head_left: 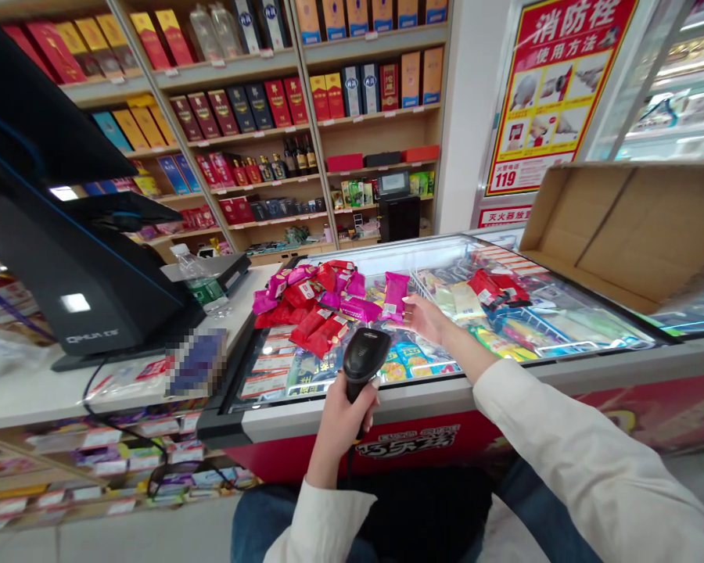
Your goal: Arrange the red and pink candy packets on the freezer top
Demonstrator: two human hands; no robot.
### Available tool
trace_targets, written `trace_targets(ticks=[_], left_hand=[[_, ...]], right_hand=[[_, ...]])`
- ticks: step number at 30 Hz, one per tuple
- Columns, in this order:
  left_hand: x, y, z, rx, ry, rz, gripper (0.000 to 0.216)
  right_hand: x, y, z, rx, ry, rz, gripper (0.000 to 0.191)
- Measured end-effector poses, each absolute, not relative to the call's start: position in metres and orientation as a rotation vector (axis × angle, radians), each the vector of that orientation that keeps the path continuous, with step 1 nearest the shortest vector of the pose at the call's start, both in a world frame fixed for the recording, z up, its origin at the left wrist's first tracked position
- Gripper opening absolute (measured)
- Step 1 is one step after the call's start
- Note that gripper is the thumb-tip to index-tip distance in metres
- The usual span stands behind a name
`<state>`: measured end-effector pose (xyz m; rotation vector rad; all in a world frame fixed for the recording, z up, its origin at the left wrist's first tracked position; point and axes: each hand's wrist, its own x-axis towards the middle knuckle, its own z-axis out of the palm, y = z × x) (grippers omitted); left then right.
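My left hand (346,418) is wrapped round the handle of a black barcode scanner (365,353), whose head points away from me over the near edge of the freezer. My right hand (425,317) grips a magenta snack packet (395,295) by its right side, holding it roughly upright above the glass lid. To the left of that packet lies a loose pile of red and magenta packets (314,301). A smaller group of red packets (496,288) rests on the glass right of my right hand.
Under the glass lid of the chest freezer (352,418) are colourful frozen goods. An open cardboard box (622,227) stands on its right end. At left a counter (12,391) carries a dark register (82,258) and a plastic bottle (196,274). Shelves (258,133) of boxes line the back.
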<state>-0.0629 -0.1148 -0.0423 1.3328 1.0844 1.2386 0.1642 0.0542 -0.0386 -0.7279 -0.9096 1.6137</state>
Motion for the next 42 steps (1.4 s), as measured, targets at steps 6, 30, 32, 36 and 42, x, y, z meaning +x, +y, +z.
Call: trace_targets(ticks=[6,30,32,36,42], left_hand=[[-0.063,-0.115,-0.042,1.343,1.075,1.228,0.035],[-0.066,-0.111,-0.045,1.374,1.081,1.169,0.035],[-0.067,-0.11,-0.045,1.38,1.087,1.161,0.034],[-0.067,-0.111,-0.044,1.393,1.098,1.148,0.034],[-0.068,-0.11,-0.044,1.392,1.106,1.133,0.032]], right_hand=[[0.166,0.049,-0.036,-0.691,-0.886,1.605,0.038],[0.164,0.057,-0.045,-0.651,-0.953,1.589,0.032],[0.163,0.056,-0.044,-0.643,-0.957,1.591,0.032],[0.16,0.054,-0.044,-0.631,-0.975,1.591,0.035],[0.159,0.053,-0.045,-0.635,-0.983,1.605,0.035]])
